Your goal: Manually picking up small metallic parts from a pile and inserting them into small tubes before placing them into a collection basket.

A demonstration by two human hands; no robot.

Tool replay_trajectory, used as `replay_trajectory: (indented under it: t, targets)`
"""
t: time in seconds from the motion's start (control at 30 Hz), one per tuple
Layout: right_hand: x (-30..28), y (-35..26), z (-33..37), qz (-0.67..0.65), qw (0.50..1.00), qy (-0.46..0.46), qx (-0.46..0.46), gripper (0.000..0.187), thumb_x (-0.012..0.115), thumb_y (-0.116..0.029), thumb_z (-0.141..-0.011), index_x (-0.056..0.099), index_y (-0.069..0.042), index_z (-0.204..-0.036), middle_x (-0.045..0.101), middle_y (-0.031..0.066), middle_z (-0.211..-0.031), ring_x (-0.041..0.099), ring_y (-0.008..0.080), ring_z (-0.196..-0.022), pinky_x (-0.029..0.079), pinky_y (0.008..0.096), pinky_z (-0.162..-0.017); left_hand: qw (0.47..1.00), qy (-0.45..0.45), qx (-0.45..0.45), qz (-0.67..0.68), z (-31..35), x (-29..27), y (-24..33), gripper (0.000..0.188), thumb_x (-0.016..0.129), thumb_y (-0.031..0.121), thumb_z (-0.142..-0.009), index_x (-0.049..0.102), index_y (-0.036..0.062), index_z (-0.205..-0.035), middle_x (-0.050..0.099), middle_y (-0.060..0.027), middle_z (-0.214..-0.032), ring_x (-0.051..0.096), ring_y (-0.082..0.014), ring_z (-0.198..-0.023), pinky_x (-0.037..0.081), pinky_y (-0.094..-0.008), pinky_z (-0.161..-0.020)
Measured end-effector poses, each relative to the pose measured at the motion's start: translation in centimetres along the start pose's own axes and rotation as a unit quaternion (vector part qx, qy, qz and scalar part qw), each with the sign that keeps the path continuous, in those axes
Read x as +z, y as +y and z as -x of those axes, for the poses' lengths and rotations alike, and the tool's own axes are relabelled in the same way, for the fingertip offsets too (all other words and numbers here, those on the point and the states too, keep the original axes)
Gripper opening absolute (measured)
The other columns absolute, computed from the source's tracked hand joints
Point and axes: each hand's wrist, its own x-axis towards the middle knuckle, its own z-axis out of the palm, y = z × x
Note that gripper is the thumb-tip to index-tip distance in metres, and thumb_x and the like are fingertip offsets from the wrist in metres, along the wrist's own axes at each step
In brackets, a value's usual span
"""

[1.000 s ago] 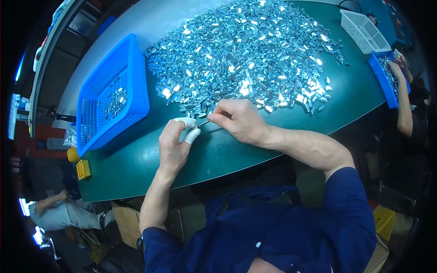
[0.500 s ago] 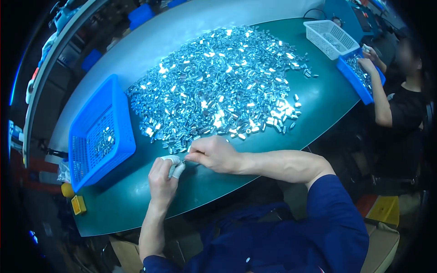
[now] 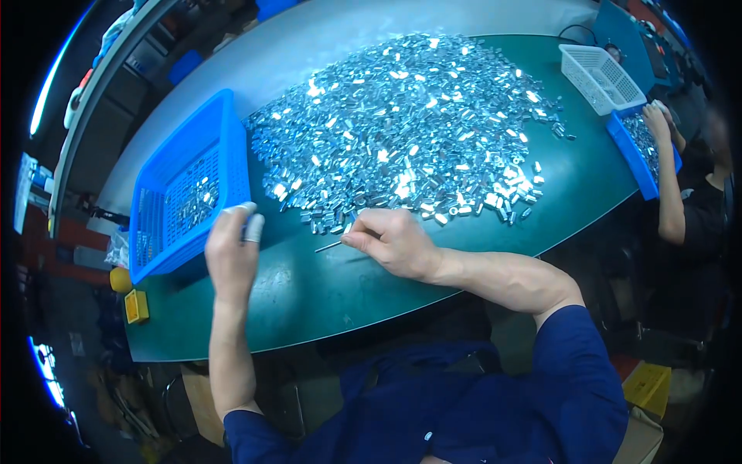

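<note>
My right hand is closed around a thin metal rod, whose free end sticks out to the left over the table. It hovers at the near edge of a wide heap of small shiny metal sleeves. My left hand, with white covers on some fingertips, is raised beside the near right corner of a blue plastic basket. Its fingers are curled together, and what they hold, if anything, is hidden. Inside the basket lies a small pile of metal parts.
The heap covers much of the green table. A small yellow box stands at the table's left edge. At the far right, a co-worker's hands are over a blue tray of metal parts, next to a white basket.
My left hand has parted from my right and moved left to the blue basket. The rod at my right fingers now shows plainly. The whole view has shifted slightly.
</note>
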Motion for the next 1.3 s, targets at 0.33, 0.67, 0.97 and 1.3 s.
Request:
replay_trajectory:
  t: [0.33,0.67,0.97,1.3]
  targets:
    - [1.9,1.9,-0.1,0.003,1.0,0.017,-0.016,0.029,0.074,-0.031,-0.09,0.064,-0.004,-0.082,0.066,0.0157,-0.076,0.066,0.0373,-0.072,0.05,0.0447,-0.064,0.993,-0.062,-0.039,0.093,2.0,8.1,-6.7,0.01,0.069,-0.001,-0.09,0.064,-0.0039,-0.098,0.063,-0.0162,-0.098,0.062,-0.0328,-0.092,0.05,-0.0384,-0.085]
    - [0.2,1.4,0.0,-0.035,0.999,0.034,0.011,0.028,0.072,-0.03,-0.089,0.066,-0.004,-0.081,0.068,0.0156,-0.074,0.068,0.0362,-0.071,0.051,0.0462,-0.066,0.985,-0.168,-0.01,0.022,3.6,2.8,2.1,0.015,0.07,0.0,-0.096,0.07,-0.0039,-0.11,0.071,-0.0096,-0.106,0.067,-0.0191,-0.092,0.056,-0.0314,-0.082]
    - [0.2,3.0,-0.6,0.076,0.996,0.045,0.026,0.018,0.078,-0.021,-0.091,0.07,-0.006,-0.084,0.07,0.0108,-0.077,0.068,0.0267,-0.067,0.052,0.0372,-0.061,0.978,-0.097,-0.012,0.183,4.6,7.5,-0.4,0.015,0.077,0.001,-0.085,0.07,0.0004,-0.098,0.068,-0.0144,-0.104,0.066,-0.0321,-0.101,0.052,-0.04,-0.091]
    - [0.9,3.2,-0.6,0.019,0.998,-0.042,0.036,0.018,0.076,-0.018,-0.094,0.07,-0.001,-0.088,0.068,0.011,-0.076,0.064,0.021,-0.065,0.048,0.0348,-0.06,0.957,-0.124,-0.045,0.259,5.8,6.8,1.6,0.022,0.083,0.003,-0.082,0.068,-0.0014,-0.098,0.07,-0.0127,-0.099,0.068,-0.0254,-0.087,0.055,-0.034,-0.074]
